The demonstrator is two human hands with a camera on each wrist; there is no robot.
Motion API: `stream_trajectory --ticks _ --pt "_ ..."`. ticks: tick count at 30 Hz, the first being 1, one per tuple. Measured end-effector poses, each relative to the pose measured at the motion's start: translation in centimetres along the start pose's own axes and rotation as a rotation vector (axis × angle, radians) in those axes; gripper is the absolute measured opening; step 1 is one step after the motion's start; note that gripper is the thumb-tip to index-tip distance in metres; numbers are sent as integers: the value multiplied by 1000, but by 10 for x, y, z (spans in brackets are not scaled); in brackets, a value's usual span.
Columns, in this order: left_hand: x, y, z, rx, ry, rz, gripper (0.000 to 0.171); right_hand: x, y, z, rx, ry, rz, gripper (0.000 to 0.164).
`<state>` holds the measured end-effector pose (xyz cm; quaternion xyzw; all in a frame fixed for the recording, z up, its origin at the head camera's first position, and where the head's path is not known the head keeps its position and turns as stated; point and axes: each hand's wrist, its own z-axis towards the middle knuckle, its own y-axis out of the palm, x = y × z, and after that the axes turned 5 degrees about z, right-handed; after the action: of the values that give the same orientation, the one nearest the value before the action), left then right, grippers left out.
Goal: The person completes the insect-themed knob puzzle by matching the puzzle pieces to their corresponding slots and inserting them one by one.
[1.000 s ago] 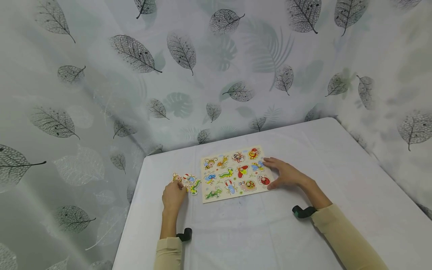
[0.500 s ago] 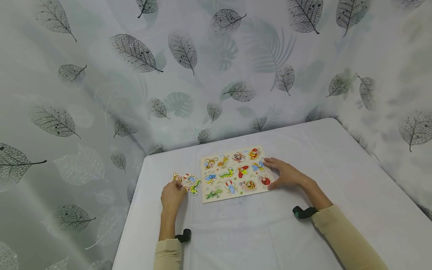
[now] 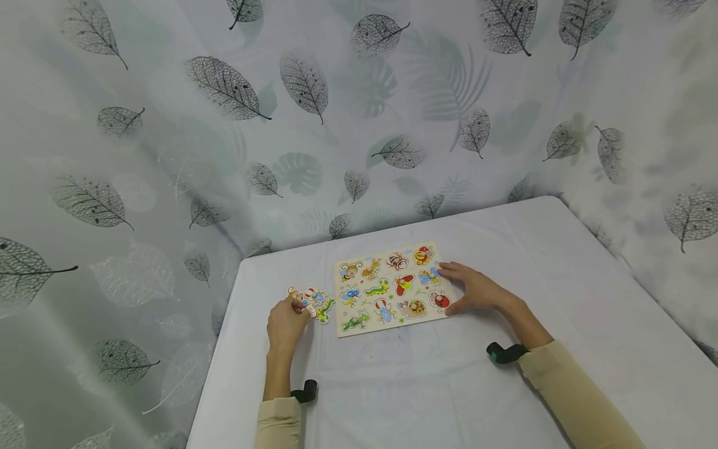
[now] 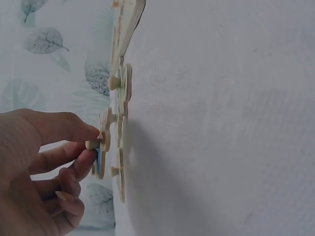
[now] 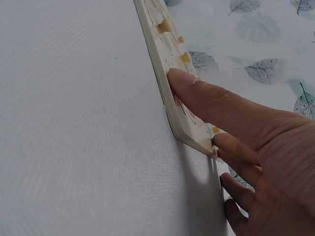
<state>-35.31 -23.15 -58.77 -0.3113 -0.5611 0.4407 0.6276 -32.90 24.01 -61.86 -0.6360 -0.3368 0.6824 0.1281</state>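
In the left wrist view my left hand pinches the small wooden knob of a puzzle piece between thumb and fingertips. The piece stands on edge in that view, with a bit of blue showing, just above other knobbed pieces. From the head, my left hand covers most of it. Beside it lie a stag beetle piece and a green caterpillar piece. My right hand rests at the right side of the insect puzzle board, thumb on its near corner and fingers spread along the edge.
The board carries rows of colourful insects, with knobs showing on some. A white cloth covers the table. Leaf-patterned curtains hang behind and at both sides. A dark wrist camera mount is on the right arm, another on the left.
My left hand has shifted slightly left and holds a piece up by its knob. The right hand and the board have stayed in place.
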Motion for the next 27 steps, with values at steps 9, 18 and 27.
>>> stream_trajectory --ticks 9,18,27 --pt "11 -1 0 -4 13 -29 10 1 0 2 -4 -2 4 108" --pt "21 -1 -2 -3 38 -52 11 2 0 2 -8 4 0 110" --pt "30 4 0 14 75 -66 14 0 0 1 -4 -4 6 109"
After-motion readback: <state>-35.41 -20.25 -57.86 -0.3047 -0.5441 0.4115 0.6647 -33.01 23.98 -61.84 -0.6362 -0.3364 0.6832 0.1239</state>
